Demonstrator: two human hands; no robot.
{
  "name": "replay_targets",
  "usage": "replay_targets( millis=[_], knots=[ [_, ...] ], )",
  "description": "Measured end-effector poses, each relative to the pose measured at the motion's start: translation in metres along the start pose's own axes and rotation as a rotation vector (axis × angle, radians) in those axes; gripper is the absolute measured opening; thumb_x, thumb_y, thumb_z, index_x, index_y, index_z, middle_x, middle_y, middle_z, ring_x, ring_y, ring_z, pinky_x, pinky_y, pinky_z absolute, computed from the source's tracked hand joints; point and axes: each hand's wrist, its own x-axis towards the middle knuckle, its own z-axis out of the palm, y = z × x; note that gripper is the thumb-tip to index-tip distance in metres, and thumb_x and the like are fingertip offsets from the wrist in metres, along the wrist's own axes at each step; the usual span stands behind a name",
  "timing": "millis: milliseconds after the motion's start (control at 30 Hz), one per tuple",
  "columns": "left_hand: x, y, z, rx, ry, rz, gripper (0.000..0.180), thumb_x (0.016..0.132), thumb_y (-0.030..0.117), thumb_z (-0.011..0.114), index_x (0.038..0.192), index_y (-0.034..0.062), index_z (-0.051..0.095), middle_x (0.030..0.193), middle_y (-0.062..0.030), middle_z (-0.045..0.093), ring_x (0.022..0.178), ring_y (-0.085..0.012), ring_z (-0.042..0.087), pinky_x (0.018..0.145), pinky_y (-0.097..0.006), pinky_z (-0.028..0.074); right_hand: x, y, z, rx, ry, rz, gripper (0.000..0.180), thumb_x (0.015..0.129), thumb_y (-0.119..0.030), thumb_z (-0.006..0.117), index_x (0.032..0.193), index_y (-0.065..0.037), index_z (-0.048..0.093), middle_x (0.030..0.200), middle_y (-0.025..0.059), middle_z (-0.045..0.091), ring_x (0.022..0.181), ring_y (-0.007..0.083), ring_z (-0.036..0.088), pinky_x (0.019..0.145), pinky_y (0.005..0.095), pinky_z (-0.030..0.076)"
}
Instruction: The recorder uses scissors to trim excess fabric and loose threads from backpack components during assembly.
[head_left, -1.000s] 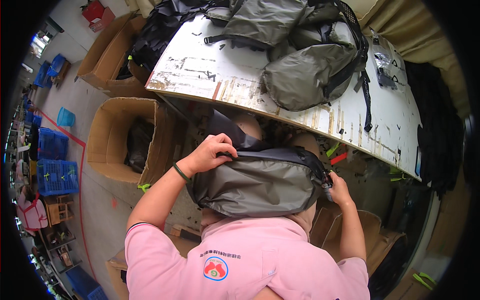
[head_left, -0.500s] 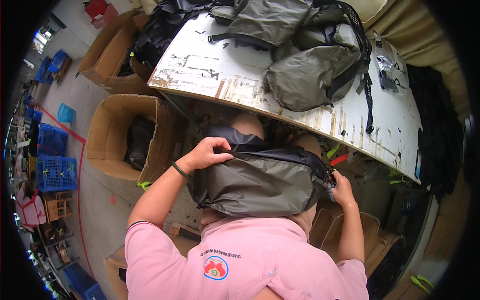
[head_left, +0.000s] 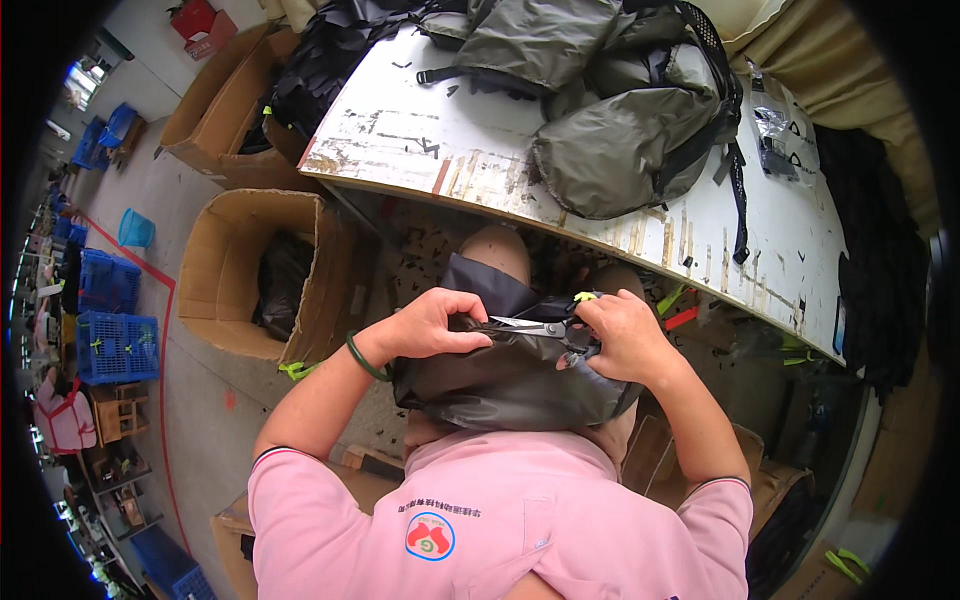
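Observation:
Across my lap lies a dark olive-grey fabric bag (head_left: 500, 385) with a black lining. My left hand (head_left: 437, 325) pinches its upper edge between thumb and fingers. In my right hand (head_left: 625, 335) is a pair of scissors (head_left: 540, 328), its blades parted and pointing left at the pinched edge. The blade tips are close to my left fingertips; whether they touch the fabric I cannot tell. My right fingers cover most of the scissor handles.
Ahead stands a worn white table (head_left: 400, 130) bearing a grey backpack (head_left: 620, 150) with hanging straps. To the left, a cardboard box (head_left: 215, 275) holds dark fabric, and blue crates (head_left: 118, 345) stand farther off. Black cloth (head_left: 870, 260) hangs at the right.
My right hand has come from the bag's right end to its middle, bringing the scissors to the upper edge. My left hand has shifted slightly right, still pinching the fabric.

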Motion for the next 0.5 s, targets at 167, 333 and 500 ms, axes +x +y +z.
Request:
replay_targets(
  millis=[167,333,500],
  knots=[
    [-0.003,0.003,0.000,0.087,-0.001,0.043,0.014,0.084,0.012,0.075,0.088,0.0013,0.066,0.077,0.0026,0.063,0.073,-0.0027,0.053,0.066,-0.022,0.044,0.010,-0.002,-0.003,-0.013,-0.125,-0.003,0.046,0.068,-0.047,0.080,0.078,-0.008,0.059,0.074,0.0084,0.063,0.077,0.0270,0.063,0.069,0.0374,0.043],
    [-0.002,0.009,0.002,0.098,-0.019,0.072,0.012,0.083,0.009,0.075,0.087,0.0006,0.067,0.077,0.0017,0.065,0.073,-0.0032,0.055,0.065,-0.022,0.045,0.013,-0.002,-0.004,-0.006,-0.143,-0.039,0.044,0.069,-0.046,0.079,0.077,-0.007,0.058,0.074,0.0090,0.063,0.077,0.0281,0.064,0.069,0.0381,0.043],
    [-0.003,0.013,0.003,0.093,-0.009,0.047,0.012,0.083,0.009,0.075,0.087,0.0000,0.068,0.077,0.0007,0.065,0.072,-0.0037,0.055,0.065,-0.022,0.045,0.014,-0.001,0.003,0.016,-0.092,-0.068,0.046,0.068,-0.046,0.080,0.076,-0.008,0.057,0.069,0.0082,0.060,0.073,0.0289,0.062,0.066,0.0384,0.042]
  ],
)
